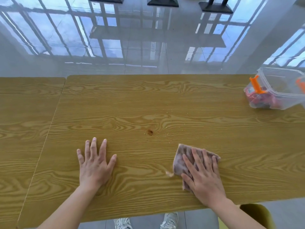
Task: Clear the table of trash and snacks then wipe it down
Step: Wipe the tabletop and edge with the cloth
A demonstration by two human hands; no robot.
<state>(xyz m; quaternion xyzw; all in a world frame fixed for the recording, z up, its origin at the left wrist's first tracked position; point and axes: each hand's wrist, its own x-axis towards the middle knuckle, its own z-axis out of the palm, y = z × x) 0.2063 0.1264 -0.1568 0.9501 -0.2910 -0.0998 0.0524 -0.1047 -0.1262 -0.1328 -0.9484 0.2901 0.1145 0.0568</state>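
Note:
A wood-grain table (pixel 148 100) fills the view. My right hand (pixel 202 177) lies flat on a pinkish-grey cloth (pixel 182 158), pressing it against the tabletop near the front edge. My left hand (pixel 94 164) rests flat and spread on the bare table, holding nothing. A small brown stain (pixel 150 132) with scattered crumbs sits on the wood beyond the hands. A little heap of crumbs (pixel 170 174) lies at the cloth's left corner.
A clear plastic container (pixel 279 90) with orange clips, holding red snack wrappers, stands at the table's far right. A second table (pixel 24 113) adjoins on the left. A yellow chair (pixel 257 214) shows below the front edge. Glossy tiled floor lies beyond.

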